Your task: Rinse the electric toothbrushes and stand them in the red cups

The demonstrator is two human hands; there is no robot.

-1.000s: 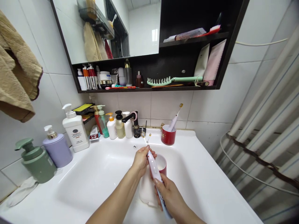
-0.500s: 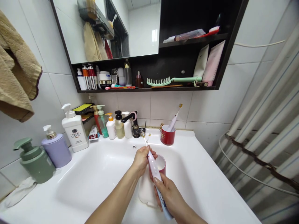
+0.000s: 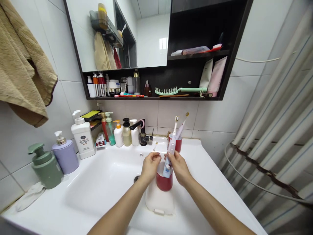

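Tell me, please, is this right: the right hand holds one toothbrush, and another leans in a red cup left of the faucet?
Not quite: the head view shows that red cup to the right of the faucet. The right hand does hold one toothbrush, and another toothbrush leans in that cup.

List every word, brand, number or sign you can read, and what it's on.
No words are readable.
Largest white pump bottle: round dark emblem, print beneath too blurred.
Red-and-white package: lettering too small.
Sage-green pump bottle: side label too blurred.
Pink tube: faint print too small.
Electric toothbrush in right hand: cartoon figure, no readable words.
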